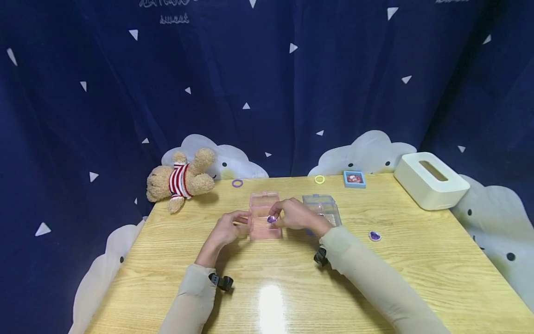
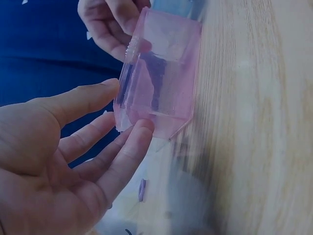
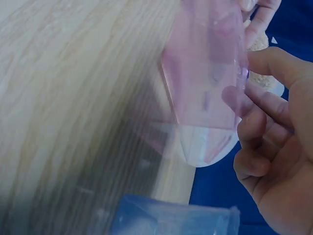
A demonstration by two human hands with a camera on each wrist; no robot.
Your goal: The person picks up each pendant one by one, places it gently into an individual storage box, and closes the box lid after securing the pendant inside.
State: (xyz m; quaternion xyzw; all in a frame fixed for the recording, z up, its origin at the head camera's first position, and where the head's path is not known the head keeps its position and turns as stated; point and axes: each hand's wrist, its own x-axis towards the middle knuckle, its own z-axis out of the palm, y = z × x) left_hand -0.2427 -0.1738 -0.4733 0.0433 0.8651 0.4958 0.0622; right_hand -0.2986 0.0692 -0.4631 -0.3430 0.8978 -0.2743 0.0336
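Note:
A clear pink lidded box (image 1: 265,228) stands with its lid raised in the middle of the table. My left hand (image 1: 227,228) touches its left side, fingers and thumb spread and fairly straight; in the left wrist view the thumb meets the rim and a fingertip the outer wall. My right hand (image 1: 294,214) pinches a purple heart-shaped gem (image 1: 271,219) with a pale edge over the pink box. Just right of it a clear blue box (image 1: 333,211), lid also up, is partly hidden by the right hand. Another purple gem (image 1: 374,235) lies farther right.
A teddy bear (image 1: 180,181) in a striped top lies at the back left. Along the back edge are a purple ring (image 1: 237,183), a yellow ring (image 1: 319,179) and a small blue frame (image 1: 354,179). A white tissue box (image 1: 431,181) stands back right.

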